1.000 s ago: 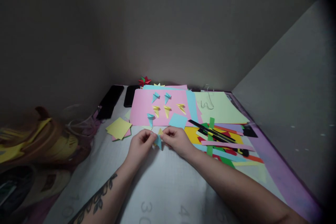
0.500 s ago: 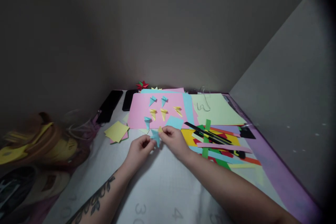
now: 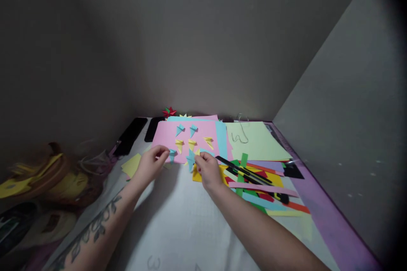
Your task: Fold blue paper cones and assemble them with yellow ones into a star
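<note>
My right hand (image 3: 210, 170) pinches a joined pair of folded paper pieces, a light blue one (image 3: 190, 161) with a yellow one (image 3: 197, 152) showing beside the fingertips. My left hand (image 3: 154, 164) has thumb and fingers closed at the left edge of another blue folded paper piece (image 3: 172, 156), which rests at the lower left of the pink sheet (image 3: 163, 133). Farther back on that sheet lie two blue folded pieces (image 3: 180, 130) and three yellow ones (image 3: 191, 145).
Yellow square papers (image 3: 131, 165) sit left, near two dark phones (image 3: 134, 130). Paper strips (image 3: 263, 188) and a black cutter (image 3: 244, 170) spread at right. Behind are pale green sheets (image 3: 260, 139) with a wire (image 3: 240, 137). A red paper star (image 3: 169, 112) stands by the wall.
My left hand has let go of the joined pieces and moved left to the blue folded piece on the pink sheet. My right hand still holds the joined pair. The view has shifted slightly.
</note>
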Motion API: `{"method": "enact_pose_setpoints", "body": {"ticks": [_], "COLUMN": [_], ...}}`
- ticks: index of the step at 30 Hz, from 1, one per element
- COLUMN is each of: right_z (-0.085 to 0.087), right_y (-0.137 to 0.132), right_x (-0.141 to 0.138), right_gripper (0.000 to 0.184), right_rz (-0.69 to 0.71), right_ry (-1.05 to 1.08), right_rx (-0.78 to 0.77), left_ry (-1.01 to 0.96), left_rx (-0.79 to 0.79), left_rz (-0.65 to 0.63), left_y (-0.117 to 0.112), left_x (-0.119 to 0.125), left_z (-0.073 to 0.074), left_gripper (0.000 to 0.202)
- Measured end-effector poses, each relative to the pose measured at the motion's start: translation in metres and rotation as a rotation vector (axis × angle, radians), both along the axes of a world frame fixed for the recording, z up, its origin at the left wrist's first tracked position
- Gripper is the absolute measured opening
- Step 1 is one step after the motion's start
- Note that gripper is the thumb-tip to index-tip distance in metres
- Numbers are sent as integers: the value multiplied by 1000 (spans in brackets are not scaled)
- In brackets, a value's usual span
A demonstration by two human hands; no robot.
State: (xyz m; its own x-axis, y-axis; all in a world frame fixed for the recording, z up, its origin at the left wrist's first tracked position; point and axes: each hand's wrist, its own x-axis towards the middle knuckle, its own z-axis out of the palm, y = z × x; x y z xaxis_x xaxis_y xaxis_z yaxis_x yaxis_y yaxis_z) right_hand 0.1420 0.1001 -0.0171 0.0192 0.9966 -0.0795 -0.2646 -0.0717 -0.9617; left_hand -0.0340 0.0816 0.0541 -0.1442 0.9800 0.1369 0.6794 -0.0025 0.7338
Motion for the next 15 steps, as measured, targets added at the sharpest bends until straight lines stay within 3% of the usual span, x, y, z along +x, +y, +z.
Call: {"method": "enact_pose_setpoints", "body": {"ticks": [3, 8, 15], "right_z": [-1, -5, -5], "right_y": [3, 5, 5], "right_x": [-1, -2, -2], "right_gripper": [26, 24, 24], "right_rz": [-1, -6, 15], "right_ry": [8, 26, 43], "right_rx": [-13, -16, -7], "left_ry": [70, 180, 316], "left_rx": [-99, -235, -392], "left_rz": [4, 55, 67], "left_y": [43, 98, 120], "left_x": [-3, -2, 12], "left_z": [2, -10, -20], "left_gripper": [18, 20, 35]}}
